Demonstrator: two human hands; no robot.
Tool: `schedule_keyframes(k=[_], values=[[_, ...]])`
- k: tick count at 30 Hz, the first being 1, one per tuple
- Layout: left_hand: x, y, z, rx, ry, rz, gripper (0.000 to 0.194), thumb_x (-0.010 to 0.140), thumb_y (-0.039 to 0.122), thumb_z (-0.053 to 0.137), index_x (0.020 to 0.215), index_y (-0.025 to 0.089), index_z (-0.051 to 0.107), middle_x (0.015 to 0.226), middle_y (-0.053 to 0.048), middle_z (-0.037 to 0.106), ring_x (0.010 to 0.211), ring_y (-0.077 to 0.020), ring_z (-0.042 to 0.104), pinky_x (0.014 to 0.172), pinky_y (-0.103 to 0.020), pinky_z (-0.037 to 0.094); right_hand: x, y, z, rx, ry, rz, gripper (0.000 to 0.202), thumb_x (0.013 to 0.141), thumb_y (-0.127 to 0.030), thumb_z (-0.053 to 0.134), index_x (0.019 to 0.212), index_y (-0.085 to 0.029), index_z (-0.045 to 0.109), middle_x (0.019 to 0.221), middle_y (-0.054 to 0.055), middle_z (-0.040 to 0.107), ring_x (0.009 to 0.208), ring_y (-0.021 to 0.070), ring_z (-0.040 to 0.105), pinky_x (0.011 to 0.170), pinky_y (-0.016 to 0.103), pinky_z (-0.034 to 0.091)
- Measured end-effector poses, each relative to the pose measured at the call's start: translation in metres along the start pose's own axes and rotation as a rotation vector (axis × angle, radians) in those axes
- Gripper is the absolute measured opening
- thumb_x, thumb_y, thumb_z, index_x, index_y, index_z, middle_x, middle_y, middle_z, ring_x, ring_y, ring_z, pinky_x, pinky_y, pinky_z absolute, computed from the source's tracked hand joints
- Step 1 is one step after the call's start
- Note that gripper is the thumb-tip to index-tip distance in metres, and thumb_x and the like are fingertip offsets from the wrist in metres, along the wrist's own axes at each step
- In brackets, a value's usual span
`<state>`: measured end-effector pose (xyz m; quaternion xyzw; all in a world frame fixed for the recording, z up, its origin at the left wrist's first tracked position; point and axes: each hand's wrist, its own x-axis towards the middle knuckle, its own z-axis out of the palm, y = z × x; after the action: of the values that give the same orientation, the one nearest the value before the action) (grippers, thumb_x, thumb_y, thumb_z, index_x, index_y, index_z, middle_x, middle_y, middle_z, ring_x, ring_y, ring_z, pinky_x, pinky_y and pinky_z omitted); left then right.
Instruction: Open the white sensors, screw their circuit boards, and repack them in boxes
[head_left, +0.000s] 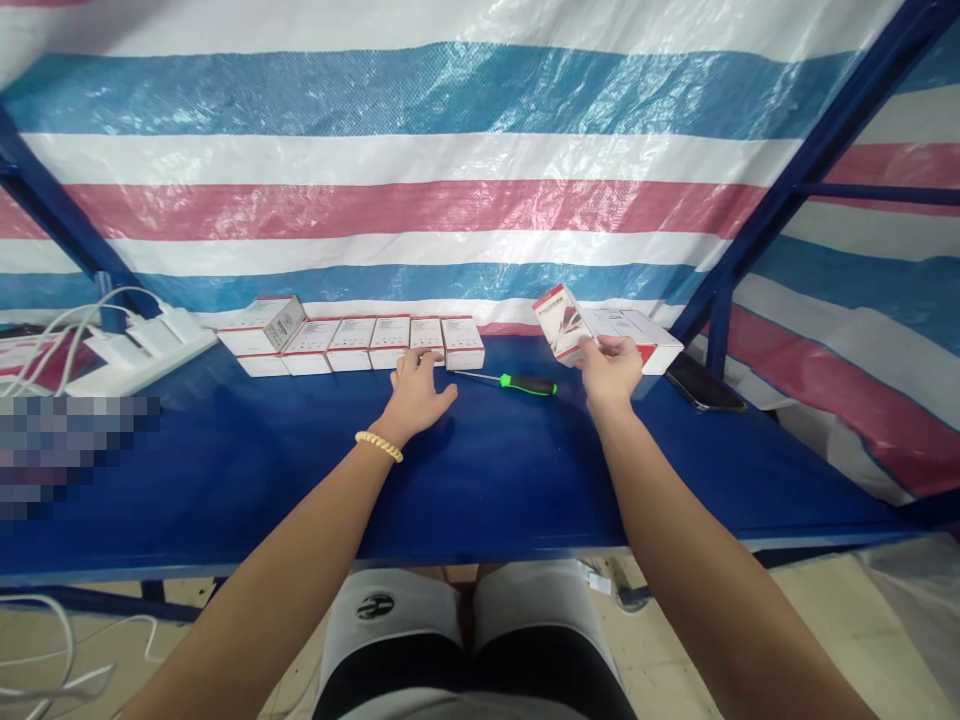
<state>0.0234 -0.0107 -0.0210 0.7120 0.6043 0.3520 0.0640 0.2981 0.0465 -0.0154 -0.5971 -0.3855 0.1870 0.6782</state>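
My right hand grips a small red-and-white cardboard box, tilted and raised in front of other white boxes at the right. My left hand has its fingers apart at the front of a row of similar boxes, its fingertips at a box near the row's right end. Whether they touch it firmly I cannot tell. A screwdriver with a green and black handle lies between my hands, its shaft pointing left.
A white power strip with plugged-in chargers and cables stands at the left. A dark phone lies right of the boxes. Blue metal posts and striped plastic sheeting bound the blue table.
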Motion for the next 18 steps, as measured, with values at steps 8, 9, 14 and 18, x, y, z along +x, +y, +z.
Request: schedule_keyframes(k=[8,9,14,18], values=[[0.002,0.008,0.006,-0.846,-0.121,-0.110,0.058,0.081,0.056,0.066,0.123,0.020,0.050,0.111,-0.009,0.065,0.099,-0.0232,0.064,0.090,-0.039,0.047,-0.052,-0.017,0.018,0.292,-0.412,-0.369,0.025,0.070,-0.036,0.077,0.080,-0.022,0.058,0.078,0.000,0.062,0.065,0.0135,0.063,0.058,0.030,0.058],[0.003,0.010,0.007,-0.988,-0.131,-0.179,0.061,0.079,0.060,0.066,0.121,0.020,0.048,0.103,-0.008,0.067,0.089,-0.0216,0.066,0.083,-0.037,0.049,-0.059,-0.017,0.019,0.248,-0.461,-0.462,0.024,0.071,-0.035,0.077,0.081,-0.022,0.060,0.086,0.002,0.063,0.068,0.0141,0.064,0.058,0.030,0.059],[0.006,0.015,0.004,-1.378,-0.104,-0.347,0.070,0.069,0.067,0.073,0.111,0.020,0.042,0.083,-0.005,0.069,0.070,-0.0217,0.070,0.070,-0.036,0.053,-0.075,-0.021,0.015,0.148,-0.632,-0.738,0.018,0.076,-0.026,0.075,0.090,-0.023,0.064,0.112,0.007,0.061,0.085,0.0174,0.067,0.070,0.035,0.061],[0.004,0.017,0.001,-1.444,-0.077,-0.359,0.062,0.065,0.038,0.086,0.107,0.020,0.044,0.087,-0.004,0.070,0.073,-0.0201,0.071,0.075,-0.037,0.054,-0.073,-0.023,0.012,0.107,-0.703,-0.742,0.024,0.076,-0.023,0.073,0.098,-0.025,0.064,0.118,0.008,0.062,0.102,0.0224,0.065,0.079,0.038,0.060]])
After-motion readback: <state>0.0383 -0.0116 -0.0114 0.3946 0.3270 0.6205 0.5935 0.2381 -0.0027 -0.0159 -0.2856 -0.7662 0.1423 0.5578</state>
